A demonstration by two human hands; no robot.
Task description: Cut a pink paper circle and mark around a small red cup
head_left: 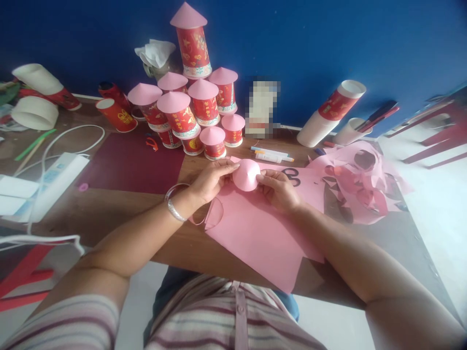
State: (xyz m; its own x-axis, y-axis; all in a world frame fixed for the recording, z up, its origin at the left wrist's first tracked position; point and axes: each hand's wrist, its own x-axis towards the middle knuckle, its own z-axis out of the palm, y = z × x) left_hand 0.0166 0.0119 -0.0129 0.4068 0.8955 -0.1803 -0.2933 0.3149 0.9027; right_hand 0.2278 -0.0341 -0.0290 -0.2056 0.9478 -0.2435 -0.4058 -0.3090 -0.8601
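Note:
A small pink paper cone [246, 174] is held between both hands above a pink paper sheet [255, 233] on the wooden table [120, 214]. My left hand [211, 181] pinches the cone's left edge, fingers closed on it; a silver bangle sits on that wrist. My right hand [278, 189] grips the cone's right side with thumb and fingers. Black-handled scissors [292, 176] lie on the sheet just right of the cone. A loose curved paper offcut [213, 214] lies under my left wrist.
Several red paper cups with pink cone lids [189, 116] are stacked behind the hands. Glue sticks or markers [272, 154] lie beside them. A pile of pink scraps [357, 180] sits right. Lying cups [330, 114] and a power strip [54, 180] with cables flank the work area.

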